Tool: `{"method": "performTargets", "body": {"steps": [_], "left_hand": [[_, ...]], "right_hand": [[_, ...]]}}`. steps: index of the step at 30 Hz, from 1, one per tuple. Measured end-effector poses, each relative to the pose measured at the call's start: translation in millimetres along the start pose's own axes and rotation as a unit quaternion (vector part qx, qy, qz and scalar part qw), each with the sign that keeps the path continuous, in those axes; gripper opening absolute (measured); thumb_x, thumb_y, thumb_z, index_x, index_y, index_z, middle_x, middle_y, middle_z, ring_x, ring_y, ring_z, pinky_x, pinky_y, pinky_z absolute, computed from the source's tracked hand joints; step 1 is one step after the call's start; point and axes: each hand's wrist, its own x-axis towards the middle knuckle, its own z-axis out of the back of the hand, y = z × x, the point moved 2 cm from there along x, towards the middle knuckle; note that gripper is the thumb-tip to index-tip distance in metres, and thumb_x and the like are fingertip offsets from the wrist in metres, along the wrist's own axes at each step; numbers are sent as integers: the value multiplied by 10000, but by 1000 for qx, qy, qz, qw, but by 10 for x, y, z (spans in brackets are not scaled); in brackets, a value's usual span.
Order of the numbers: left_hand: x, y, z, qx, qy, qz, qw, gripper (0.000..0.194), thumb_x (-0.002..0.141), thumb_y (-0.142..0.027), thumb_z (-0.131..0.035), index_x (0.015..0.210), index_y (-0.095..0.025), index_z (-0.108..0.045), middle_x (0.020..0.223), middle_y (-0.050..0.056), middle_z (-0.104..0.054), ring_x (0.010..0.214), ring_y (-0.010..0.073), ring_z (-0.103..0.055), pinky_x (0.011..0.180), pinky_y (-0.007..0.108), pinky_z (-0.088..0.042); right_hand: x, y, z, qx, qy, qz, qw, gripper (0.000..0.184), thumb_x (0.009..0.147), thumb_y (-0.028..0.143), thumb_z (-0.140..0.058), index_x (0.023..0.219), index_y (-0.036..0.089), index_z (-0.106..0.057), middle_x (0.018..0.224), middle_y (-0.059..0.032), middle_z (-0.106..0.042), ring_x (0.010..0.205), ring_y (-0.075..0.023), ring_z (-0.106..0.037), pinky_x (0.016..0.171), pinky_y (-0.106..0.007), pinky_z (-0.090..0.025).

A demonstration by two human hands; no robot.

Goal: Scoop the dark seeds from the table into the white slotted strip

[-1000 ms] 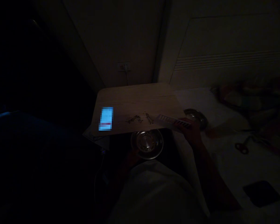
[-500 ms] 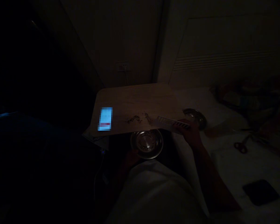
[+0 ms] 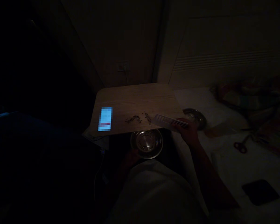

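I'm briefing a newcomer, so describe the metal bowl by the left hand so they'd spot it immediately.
Find the pale wooden tabletop, then look below its near edge. There, the left hand is at the lower-left rim of a round, shiny metal bowl. Unlike the second metal bowl, beside the right hand, it lies in front of the tabletop.

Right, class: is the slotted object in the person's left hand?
No, the right hand grips the slotted object, while the left hand is at the metal bowl.
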Motion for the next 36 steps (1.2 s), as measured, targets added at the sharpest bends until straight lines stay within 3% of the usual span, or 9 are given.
{"method": "performTargets", "body": {"steps": [8,16,19,23,26,33,36], "left_hand": [[9,-11,-5,-1,2,-4,1000,551,668,-145,-582,1213,-96,-521,1220,115,-594,1323,341,-301,1093,482,-184],[-12,1,9,6,-20,2,1000,425,698,-147,-605,1119,-96,-580,1146,110,-632,1310,341,-324,1098,472,-175],[-14,-10,-8,8,-26,6,1000,385,744,-217,-628,1111,-106,-588,1160,105,-614,1270,316,-386,1073,489,-229],[-25,-28,-74,15,-28,14,999,374,859,-360,-540,1157,-135,-563,1235,99,-544,1158,246,-493,988,491,-348],[-37,-42,-133,14,-26,11,999,384,869,-364,-527,1178,-137,-552,1252,99,-528,1140,237,-505,969,474,-373],[-60,-44,-123,14,-23,10,1000,451,706,-159,-634,1151,-108,-579,1177,103,-618,1274,340,-380,1081,448,-229],[-48,-31,-99,10,-23,12,1000,515,655,-153,-637,1163,-106,-568,1156,109,-631,1291,359,-349,1078,481,-224]], "right_hand": [[35,38,-3,-17,9,20,1000,184,713,340,-664,800,179,-669,754,-30,-679,669,-167,-608,603,-273,-477],[45,40,3,-17,25,24,999,200,709,350,-670,821,184,-669,768,-24,-682,673,-168,-617,618,-279,-480],[25,41,20,-15,22,23,999,191,703,345,-675,809,187,-666,758,-22,-678,679,-171,-614,620,-284,-479],[-11,41,37,-19,26,20,999,168,718,342,-659,792,191,-665,737,-23,-672,666,-169,-606,606,-283,-476],[-28,34,36,-21,27,16,999,174,714,347,-661,791,190,-665,735,-24,-672,659,-167,-603,604,-283,-479],[-46,13,-35,10,44,0,999,173,701,335,-678,791,188,-666,742,-14,-676,669,-162,-614,618,-273,-484],[-66,30,-79,20,51,-9,998,179,696,336,-683,791,186,-666,726,-8,-672,655,-155,-606,609,-267,-480]]}}
